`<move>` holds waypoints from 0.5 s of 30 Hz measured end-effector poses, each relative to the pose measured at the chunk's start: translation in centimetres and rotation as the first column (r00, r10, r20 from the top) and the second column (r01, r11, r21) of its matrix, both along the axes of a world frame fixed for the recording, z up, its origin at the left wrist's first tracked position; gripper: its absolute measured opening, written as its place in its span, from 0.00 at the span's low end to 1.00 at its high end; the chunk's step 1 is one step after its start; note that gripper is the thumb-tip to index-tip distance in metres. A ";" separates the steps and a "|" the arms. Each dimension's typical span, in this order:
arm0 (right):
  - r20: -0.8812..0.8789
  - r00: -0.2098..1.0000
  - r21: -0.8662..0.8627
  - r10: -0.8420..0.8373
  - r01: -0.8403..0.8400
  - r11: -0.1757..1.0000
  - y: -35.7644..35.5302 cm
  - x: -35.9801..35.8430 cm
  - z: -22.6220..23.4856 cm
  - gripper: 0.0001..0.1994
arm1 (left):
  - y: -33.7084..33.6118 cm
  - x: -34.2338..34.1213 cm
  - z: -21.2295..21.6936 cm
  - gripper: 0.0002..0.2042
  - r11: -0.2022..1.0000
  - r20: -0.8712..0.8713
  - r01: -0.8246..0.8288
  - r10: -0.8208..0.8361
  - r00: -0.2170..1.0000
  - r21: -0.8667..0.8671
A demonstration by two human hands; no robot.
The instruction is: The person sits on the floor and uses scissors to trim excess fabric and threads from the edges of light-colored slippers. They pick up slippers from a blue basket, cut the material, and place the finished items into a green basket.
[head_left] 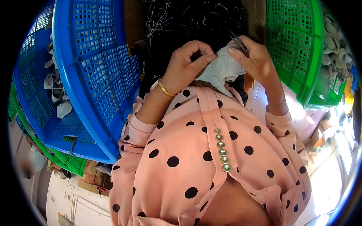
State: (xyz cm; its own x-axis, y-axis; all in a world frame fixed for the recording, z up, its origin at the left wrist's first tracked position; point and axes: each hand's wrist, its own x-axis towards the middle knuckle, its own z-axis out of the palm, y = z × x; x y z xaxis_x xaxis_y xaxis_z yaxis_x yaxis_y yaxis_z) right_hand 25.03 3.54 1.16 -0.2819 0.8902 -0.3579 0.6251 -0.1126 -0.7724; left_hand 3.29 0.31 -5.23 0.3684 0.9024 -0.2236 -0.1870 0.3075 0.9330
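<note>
My left hand (188, 62) is closed in a pinch, thumb against forefinger, at the left edge of a pale grey fabric piece (222, 67). Whatever thin thing it may grip is too small to make out. In my right hand (258, 62) is a small pair of dark metal scissors (239, 43), its narrow points sticking out up and to the left. The right thumb lies against the cloth. This soft, curved piece looks like a shoe upper and hangs between both hands, above my lap. Part of it is hidden behind the left fingers.
A tall blue plastic basket (90, 67) stands close on my left, with several pale shoe-like pieces (56, 88) in it. On my right a green basket (294, 49) holds more grey pieces (333, 56). Loose white threads (158, 19) lie on dark cloth ahead.
</note>
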 end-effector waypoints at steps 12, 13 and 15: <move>0.100 0.994 0.036 0.053 -0.057 0.998 -0.3 -0.4 0.8 0.24 | 0.6 0.8 2.7 0.02 0.983 0.177 0.005 0.028 0.984 -0.184; 0.099 0.994 0.055 0.053 -0.058 0.997 -0.3 -0.3 0.6 0.24 | 0.4 0.5 2.7 0.02 0.974 0.225 0.026 0.025 0.974 -0.223; 0.101 0.994 0.084 0.036 -0.044 0.995 -0.4 -0.2 0.1 0.24 | 0.1 -0.5 2.5 0.03 0.952 0.317 0.073 0.027 0.948 -0.299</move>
State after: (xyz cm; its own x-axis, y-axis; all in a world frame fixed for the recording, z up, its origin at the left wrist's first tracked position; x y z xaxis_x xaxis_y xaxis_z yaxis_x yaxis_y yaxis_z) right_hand 24.85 3.10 1.30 -0.2850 0.9075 -0.3086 0.7016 -0.0219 -0.7122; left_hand 2.79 0.42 -2.71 0.4845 0.8001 -0.3538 -0.4440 0.5734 0.6885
